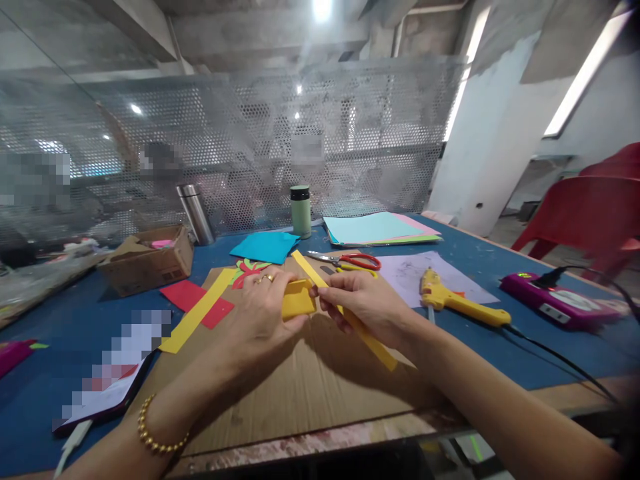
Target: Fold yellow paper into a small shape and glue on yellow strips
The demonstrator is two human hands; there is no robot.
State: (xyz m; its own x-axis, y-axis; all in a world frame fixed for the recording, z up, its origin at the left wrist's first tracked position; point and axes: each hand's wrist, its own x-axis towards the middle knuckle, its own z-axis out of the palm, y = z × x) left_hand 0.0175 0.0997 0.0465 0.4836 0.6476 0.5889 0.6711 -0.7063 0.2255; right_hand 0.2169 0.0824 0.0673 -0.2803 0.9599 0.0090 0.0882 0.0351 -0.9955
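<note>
Between the thumb and fingers of my left hand point(265, 300) is a small yellow paper box point(299, 301), held above a brown cardboard sheet point(260, 400). My right hand point(357, 300) pinches a long yellow paper strip point(367, 337) right beside the box; whether the two touch I cannot tell. Another yellow strip point(200, 312) lies across a red paper piece point(193, 297) to the left. Red and green paper cut-outs point(249, 270) rest just beyond my left hand. Behind my right hand lie scissors with red handles point(360, 260).
A yellow glue gun point(465, 308) with a cord lies on white paper point(400, 270) at right, near a purple power strip point(560, 300). A phone point(115, 380), a cardboard box point(150, 260), a steel flask point(196, 213), a green tumbler point(301, 213) and coloured sheets point(375, 230) stand around.
</note>
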